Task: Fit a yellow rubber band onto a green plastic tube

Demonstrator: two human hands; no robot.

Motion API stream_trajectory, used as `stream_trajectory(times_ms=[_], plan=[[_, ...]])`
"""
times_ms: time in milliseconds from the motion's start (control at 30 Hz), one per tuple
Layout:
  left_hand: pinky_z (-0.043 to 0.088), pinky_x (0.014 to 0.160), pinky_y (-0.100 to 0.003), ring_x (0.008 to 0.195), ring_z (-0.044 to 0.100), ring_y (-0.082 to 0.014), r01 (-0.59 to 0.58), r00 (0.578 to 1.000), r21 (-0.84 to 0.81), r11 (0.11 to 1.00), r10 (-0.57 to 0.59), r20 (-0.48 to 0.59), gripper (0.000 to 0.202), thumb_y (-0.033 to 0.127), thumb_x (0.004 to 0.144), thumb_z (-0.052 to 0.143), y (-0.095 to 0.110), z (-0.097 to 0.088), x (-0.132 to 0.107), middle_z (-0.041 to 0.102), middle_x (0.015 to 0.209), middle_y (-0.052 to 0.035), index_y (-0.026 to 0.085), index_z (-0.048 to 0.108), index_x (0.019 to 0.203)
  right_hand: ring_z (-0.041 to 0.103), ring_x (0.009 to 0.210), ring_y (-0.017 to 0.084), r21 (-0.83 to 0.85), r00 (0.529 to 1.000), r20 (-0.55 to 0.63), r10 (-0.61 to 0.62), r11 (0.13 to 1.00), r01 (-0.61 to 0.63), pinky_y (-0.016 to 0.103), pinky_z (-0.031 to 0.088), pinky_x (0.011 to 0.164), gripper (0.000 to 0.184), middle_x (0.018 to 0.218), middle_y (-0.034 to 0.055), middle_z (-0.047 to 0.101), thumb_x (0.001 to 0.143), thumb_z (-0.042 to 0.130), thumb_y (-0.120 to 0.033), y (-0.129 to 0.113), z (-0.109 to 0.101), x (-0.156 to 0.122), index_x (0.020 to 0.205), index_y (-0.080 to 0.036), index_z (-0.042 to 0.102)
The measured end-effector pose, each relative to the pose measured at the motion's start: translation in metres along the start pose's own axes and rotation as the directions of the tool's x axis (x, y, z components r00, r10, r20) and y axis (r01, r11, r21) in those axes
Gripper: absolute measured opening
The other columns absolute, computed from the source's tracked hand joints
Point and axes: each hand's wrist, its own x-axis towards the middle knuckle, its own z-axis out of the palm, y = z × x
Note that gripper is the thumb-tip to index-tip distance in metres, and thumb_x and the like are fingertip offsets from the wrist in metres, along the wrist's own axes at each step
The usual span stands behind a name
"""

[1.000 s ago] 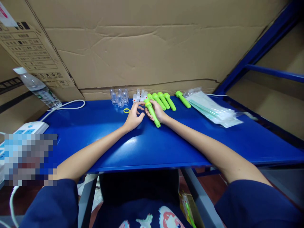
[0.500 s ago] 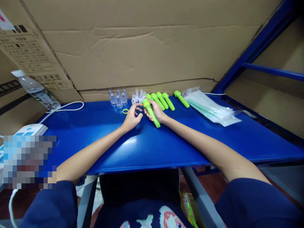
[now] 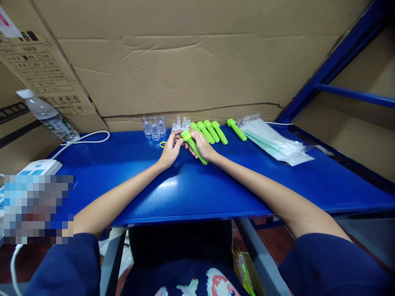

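My right hand [image 3: 202,146] grips a lime-green plastic tube [image 3: 194,148] that lies slanted on the blue table [image 3: 129,168], its wide head pointing away from me. My left hand [image 3: 170,150] reaches to that head with thumb and fingers pinched at its end; whether something small is in them I cannot make out. A yellow ring [image 3: 163,144] lies on the table just left of my left hand. Behind my hands lie more green tubes [image 3: 212,131] in a row, and one green tube [image 3: 236,129] apart to the right.
Small clear caps [image 3: 154,127] and clear pieces with red dots [image 3: 182,124] stand at the back by the cardboard wall [image 3: 185,61]. Clear plastic bags [image 3: 276,142] lie right. At left are a water bottle [image 3: 46,115], a white cable [image 3: 89,137] and a power strip [image 3: 38,166].
My left hand has closed in from beside the tube to pinch at its head. My right hand has turned the tube's head a little to the left.
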Motion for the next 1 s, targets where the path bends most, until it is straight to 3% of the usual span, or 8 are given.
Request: stream_trajectory(times_ms=[167,433,667,900,1000], plan=[[0.054,0.087,-0.033,0.085,0.067,-0.0170,-0.014,1.000,0.027,1.000,0.014,-0.007,0.017,0.032,0.099,0.053,0.002,-0.004,0.000,0.068,0.088,-0.0013,0.022,0.056,0.113,0.045,0.035,0.009,-0.039,1.000,0.011,-0.007,0.999,0.008,0.021,0.034,0.028,0.027,0.067,-0.0055,0.058,0.098,0.040,-0.046,0.003,-0.001,0.000,0.098,-0.022,0.050],[0.055,0.082,-0.030,0.082,0.068,-0.0162,0.034,0.997,0.012,0.999,-0.033,-0.074,0.029,0.046,0.094,0.066,-0.003,0.001,0.001,0.070,0.089,-0.0024,0.022,0.058,0.108,0.047,0.038,0.008,-0.098,1.000,0.013,0.002,0.995,0.000,0.020,0.036,0.030,0.023,0.070,-0.0039,0.061,0.098,0.041,-0.038,0.001,-0.001,0.000,0.101,-0.021,0.055],[0.054,0.086,-0.029,0.087,0.069,-0.0154,0.034,0.984,0.045,0.998,-0.025,-0.179,0.021,0.038,0.095,0.065,-0.008,0.000,0.004,0.070,0.089,-0.0020,0.021,0.059,0.104,0.050,0.040,0.008,-0.138,1.000,-0.013,0.006,0.990,-0.008,0.019,0.037,0.033,0.024,0.072,-0.0041,0.064,0.100,0.048,-0.044,0.010,-0.002,0.004,0.102,-0.021,0.055],[0.053,0.086,-0.030,0.088,0.068,-0.0173,0.047,0.989,0.080,0.996,-0.035,-0.141,0.027,0.041,0.091,0.070,-0.010,-0.001,0.003,0.072,0.094,-0.0046,0.018,0.061,0.100,0.048,0.039,0.008,-0.251,0.996,0.035,-0.081,0.964,0.087,0.022,0.040,0.041,0.026,0.069,-0.0042,0.064,0.101,0.047,-0.045,0.011,-0.003,0.002,0.102,-0.020,0.056],[0.054,0.085,-0.030,0.088,0.068,-0.0182,0.046,0.984,0.090,0.995,-0.029,-0.174,0.032,0.047,0.089,0.071,-0.009,-0.001,0.003,0.072,0.092,-0.0052,0.017,0.064,0.098,0.049,0.040,0.009,-0.248,0.995,0.043,-0.086,0.964,0.094,0.023,0.040,0.043,0.030,0.070,-0.0043,0.065,0.100,0.049,-0.048,0.011,-0.003,0.002,0.105,-0.020,0.056]])
